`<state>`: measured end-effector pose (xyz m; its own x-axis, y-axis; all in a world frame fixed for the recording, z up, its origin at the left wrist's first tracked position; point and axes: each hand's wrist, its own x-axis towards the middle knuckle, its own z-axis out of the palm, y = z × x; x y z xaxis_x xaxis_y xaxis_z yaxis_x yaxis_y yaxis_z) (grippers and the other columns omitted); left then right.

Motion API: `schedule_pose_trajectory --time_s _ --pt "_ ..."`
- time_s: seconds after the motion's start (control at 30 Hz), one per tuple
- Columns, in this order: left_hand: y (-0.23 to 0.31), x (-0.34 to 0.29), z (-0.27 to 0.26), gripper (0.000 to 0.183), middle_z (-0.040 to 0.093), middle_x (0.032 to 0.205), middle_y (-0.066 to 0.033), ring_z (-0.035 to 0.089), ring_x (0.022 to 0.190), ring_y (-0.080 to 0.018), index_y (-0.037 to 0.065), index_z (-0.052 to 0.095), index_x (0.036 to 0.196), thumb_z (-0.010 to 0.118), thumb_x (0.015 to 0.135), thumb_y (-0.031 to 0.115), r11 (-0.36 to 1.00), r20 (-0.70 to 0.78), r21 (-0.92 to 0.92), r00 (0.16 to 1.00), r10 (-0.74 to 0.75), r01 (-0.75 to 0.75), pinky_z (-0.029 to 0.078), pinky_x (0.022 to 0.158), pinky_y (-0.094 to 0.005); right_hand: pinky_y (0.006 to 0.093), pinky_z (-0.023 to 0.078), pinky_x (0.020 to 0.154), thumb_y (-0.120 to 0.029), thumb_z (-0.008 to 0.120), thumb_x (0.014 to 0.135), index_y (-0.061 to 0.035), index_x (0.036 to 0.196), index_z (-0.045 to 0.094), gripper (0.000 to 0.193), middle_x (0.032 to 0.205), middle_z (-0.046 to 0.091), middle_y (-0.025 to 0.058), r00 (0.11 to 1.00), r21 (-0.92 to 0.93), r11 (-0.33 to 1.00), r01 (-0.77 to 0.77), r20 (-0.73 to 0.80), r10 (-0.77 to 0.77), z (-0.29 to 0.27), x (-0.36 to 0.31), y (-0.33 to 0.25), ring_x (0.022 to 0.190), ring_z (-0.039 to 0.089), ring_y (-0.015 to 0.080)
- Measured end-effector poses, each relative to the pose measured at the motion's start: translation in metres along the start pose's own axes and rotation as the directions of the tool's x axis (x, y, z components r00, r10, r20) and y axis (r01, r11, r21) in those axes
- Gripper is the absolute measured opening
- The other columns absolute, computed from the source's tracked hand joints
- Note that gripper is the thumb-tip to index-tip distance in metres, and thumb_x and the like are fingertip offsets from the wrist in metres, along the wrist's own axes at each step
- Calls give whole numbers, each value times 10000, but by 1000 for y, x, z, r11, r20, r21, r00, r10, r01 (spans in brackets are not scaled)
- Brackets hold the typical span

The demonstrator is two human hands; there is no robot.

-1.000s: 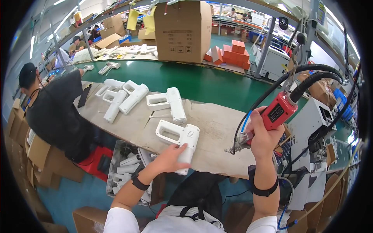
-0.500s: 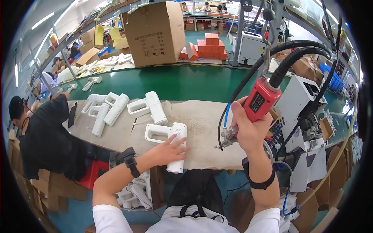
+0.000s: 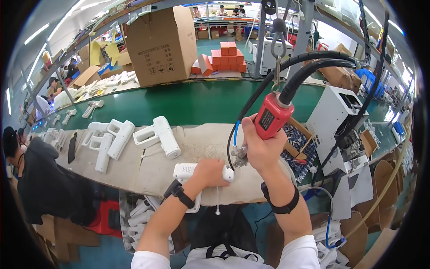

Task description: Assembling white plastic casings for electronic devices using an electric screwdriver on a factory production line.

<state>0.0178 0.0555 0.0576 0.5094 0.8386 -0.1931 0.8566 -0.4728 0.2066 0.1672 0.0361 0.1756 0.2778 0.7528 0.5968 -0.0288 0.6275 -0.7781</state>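
On the desk (image 3: 251,190) near six o'clock, the left grip (image 3: 211,172) clasps a white housing (image 3: 184,170), the right grip (image 3: 265,147) a red tool (image 3: 274,117) at its two o'clock, apparently for alignment, requiring steady placement.

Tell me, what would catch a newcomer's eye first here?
Probably the bright red tool, right of centre, hanging from a metal hook and held in the right hand's fingers. Next, the white gun-shaped housing under the left hand's fingers, lower centre. Behind, a big cardboard box stands past the green surface.
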Motion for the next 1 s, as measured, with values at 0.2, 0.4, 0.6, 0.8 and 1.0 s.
schedule_pose_trajectory --time_s 0.2,0.4,0.6,0.8,1.0 --pt "3 -2 -1 678 632 1124 -120 634 976 -313 62 636 1110 712 652 556 998 43 47 998 -38 36 517 850 -382 211 399 442 -78 667 860 4 840 599 108 606 561 4 1000 14 1000 -3 -22 3 18 0 31 469 514 64" --pt "-1 -3 4 670 617 1160 -122 633 991 -315 55 652 1082 685 670 582 997 2 55 999 -49 48 519 856 -390 220 400 472 -86 677 855 -15 802 586 126 604 549 -9 998 -30 999 -39 -54 37 31 -2 47 507 512 61" --pt "-2 1 3 560 667 1008 -134 641 961 -271 52 722 912 641 734 577 998 1 52 999 -34 34 498 810 -378 244 410 522 -127 696 848 -21 749 571 191 628 558 -25 998 -106 992 -68 -26 66 33 -7 65 574 499 53" --pt "-3 9 7 592 672 994 -135 638 959 -279 39 697 946 685 692 574 999 -148 47 989 -19 26 500 836 -375 246 417 504 -118 704 847 -15 842 586 157 610 549 -17 981 -157 974 165 -72 -178 26 3 48 549 510 56" --pt "-11 15 8 544 675 889 -120 650 897 -284 58 651 896 733 641 531 992 -270 -123 962 -49 16 517 782 -381 209 398 443 -76 669 867 -11 847 582 110 587 555 -4 999 -48 998 29 16 -28 21 -1 6 468 513 64"
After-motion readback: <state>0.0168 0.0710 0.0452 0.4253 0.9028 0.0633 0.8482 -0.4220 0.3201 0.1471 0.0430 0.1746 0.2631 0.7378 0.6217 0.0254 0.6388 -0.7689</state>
